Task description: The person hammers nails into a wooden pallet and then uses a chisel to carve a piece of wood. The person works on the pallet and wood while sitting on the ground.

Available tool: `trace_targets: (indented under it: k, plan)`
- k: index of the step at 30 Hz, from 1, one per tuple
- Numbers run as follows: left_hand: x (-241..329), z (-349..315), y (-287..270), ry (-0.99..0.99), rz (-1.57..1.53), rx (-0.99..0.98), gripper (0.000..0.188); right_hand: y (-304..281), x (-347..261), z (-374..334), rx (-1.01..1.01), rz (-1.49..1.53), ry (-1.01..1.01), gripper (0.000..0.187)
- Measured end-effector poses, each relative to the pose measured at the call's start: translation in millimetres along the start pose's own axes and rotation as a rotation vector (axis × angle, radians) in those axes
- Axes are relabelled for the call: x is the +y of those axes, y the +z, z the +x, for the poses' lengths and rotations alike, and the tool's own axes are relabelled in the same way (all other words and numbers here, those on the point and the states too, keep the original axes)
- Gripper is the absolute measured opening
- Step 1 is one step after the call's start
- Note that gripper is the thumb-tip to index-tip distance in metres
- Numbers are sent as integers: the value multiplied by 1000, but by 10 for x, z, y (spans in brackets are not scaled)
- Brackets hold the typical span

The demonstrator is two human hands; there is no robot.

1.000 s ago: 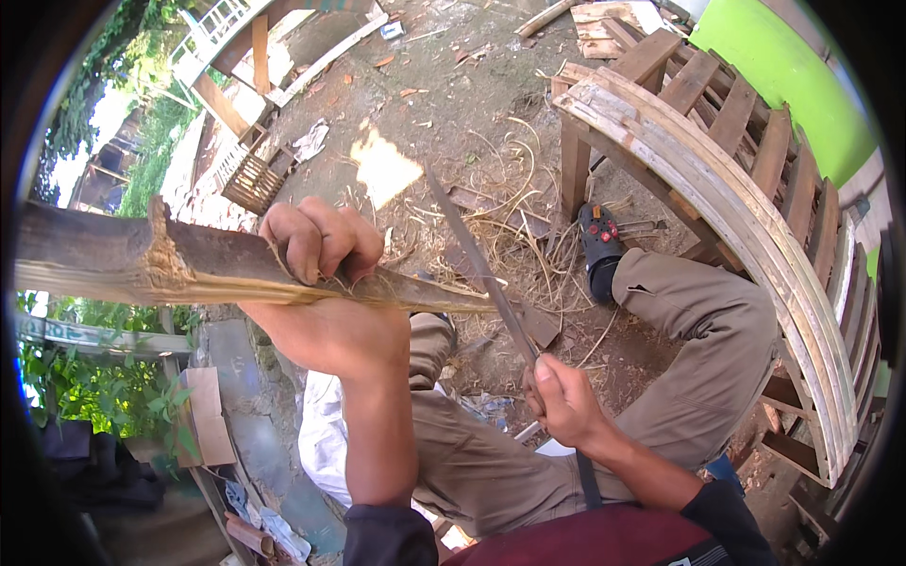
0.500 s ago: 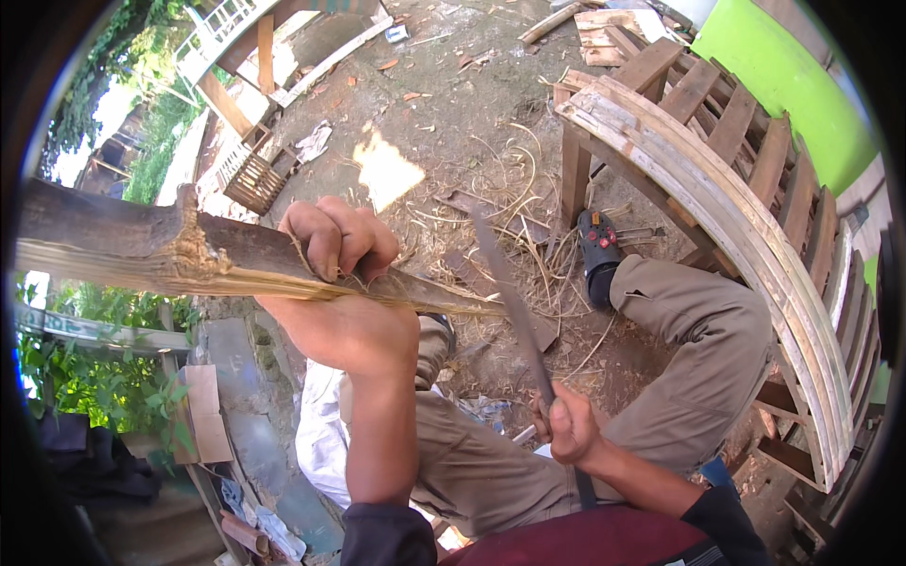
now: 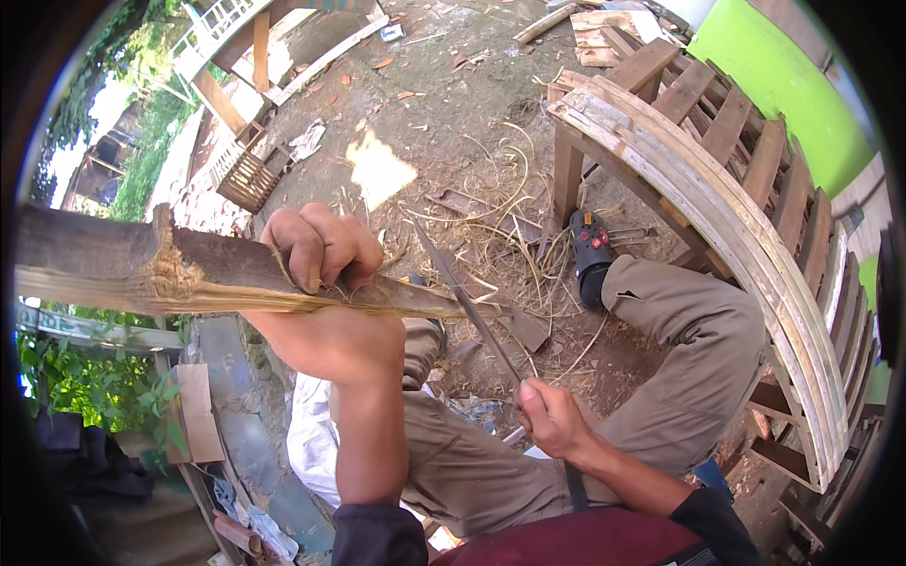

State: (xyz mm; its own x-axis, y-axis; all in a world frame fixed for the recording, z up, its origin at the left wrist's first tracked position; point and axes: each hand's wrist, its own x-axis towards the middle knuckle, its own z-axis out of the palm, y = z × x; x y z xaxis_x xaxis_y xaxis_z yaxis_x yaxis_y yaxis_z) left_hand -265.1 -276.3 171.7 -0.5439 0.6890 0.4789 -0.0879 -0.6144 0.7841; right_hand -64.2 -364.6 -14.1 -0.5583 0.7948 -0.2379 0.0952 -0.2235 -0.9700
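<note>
My left hand (image 3: pixel 326 247) is wrapped around a split length of bamboo (image 3: pixel 222 259), with the fingers over its upper side. The bamboo reaches in from the left edge, has a rough node, and thins to a pale tapered end on the right. In my right hand (image 3: pixel 555 418) is a long-bladed knife (image 3: pixel 469 304), gripped low. Its dark blade slants up and left, crossing the bamboo's thin end beyond my left hand. Whether the edge touches the bamboo I cannot tell. My right fingers cover most of the handle.
A slatted wooden bench (image 3: pixel 698 179) stands at the right, near my shod foot (image 3: pixel 590 247). Curled shavings (image 3: pixel 510 217) litter the dirt ground. A woven basket (image 3: pixel 247 179) sits at the far left. White sacking (image 3: pixel 311 439) lies beside my leg, and green plants (image 3: pixel 94 377) grow at the left.
The knife's tip has come down and left, so the blade leans more. My right hand has shifted slightly left. My left hand and the bamboo sit a little lower and further left.
</note>
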Motion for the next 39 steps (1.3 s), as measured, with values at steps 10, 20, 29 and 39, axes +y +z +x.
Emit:
trace_targets:
  k: [10, 20, 29, 39]
  plan:
    - [38, -14, -23, 16, -97, 15, 53, 111, 163, 177, 70, -12, 143, 52]
    - [-5, -39, -83, 5, -48, -16, 53, 203, -216, 380, 64, 62, -56, 46]
    - [58, 43, -181, 37, -8, 40, 51, 214, -193, 416, 81, 242, -238, 47]
    - [33, 49, -186, 16, -59, -16, 52, 152, 68, 188, 89, 81, -108, 44]
